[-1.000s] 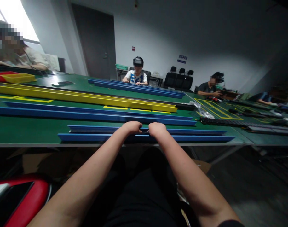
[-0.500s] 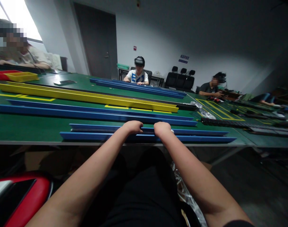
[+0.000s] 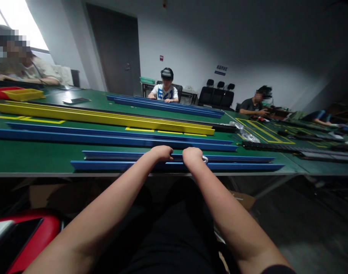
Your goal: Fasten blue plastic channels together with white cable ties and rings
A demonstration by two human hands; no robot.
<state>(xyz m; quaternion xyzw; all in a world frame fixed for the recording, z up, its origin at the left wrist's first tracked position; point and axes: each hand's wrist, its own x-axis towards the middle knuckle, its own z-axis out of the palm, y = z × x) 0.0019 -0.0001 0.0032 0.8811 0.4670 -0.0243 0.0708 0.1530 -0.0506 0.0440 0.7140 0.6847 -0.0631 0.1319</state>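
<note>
Left hand [image 3: 162, 153] and right hand [image 3: 192, 155] are curling, grips hidden, over a long blue channel-like rail [image 3: 237, 166] mid-frame; work is looking unfinished.

We wore a black top [image 3: 168, 239], plain across the front, with faint folds in the cloth. Its short black sleeve [image 3: 278, 270] showed at our right side, ending above the elbow [image 3: 256, 249]. Our forearms [image 3: 105, 207] were bare, smooth and tapered, narrowing towards an ungloved left hand [image 3: 162, 152] and right hand [image 3: 192, 155]. Dark clothing covered our legs [image 3: 188, 194], its cut lost in shadow.
</note>
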